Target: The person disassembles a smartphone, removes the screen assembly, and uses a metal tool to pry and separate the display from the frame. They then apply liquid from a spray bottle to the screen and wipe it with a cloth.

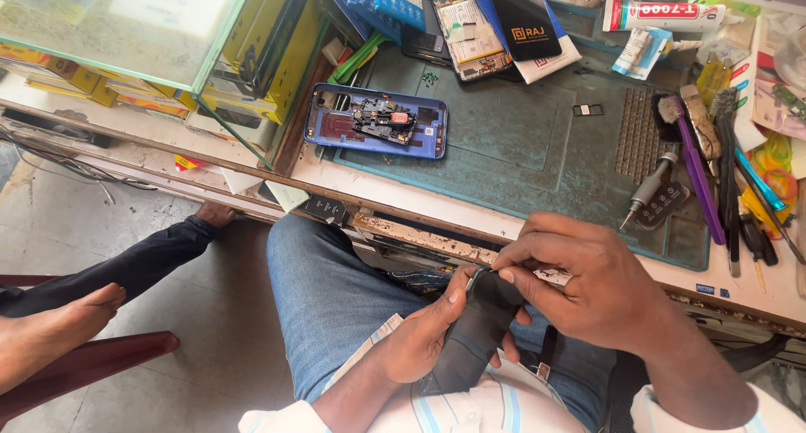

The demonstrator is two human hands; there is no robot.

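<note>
A black phone screen panel (474,328) sits low centre between the hands. The work mat (537,147) on the bench is teal-green. The opened phone back (375,120) at upper centre is blue. Purple brush (695,168) at right; yellow boxes (252,72) upper left; blue jeans (323,290), striped white-and-blue shirt (495,408).

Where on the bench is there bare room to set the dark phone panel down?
The green work mat is bare in its middle, between the opened blue phone and the row of brushes and tools. The mat's far edge is crowded with phone parts and a glue tube. Both hands hold the dark panel over the lap.
</note>
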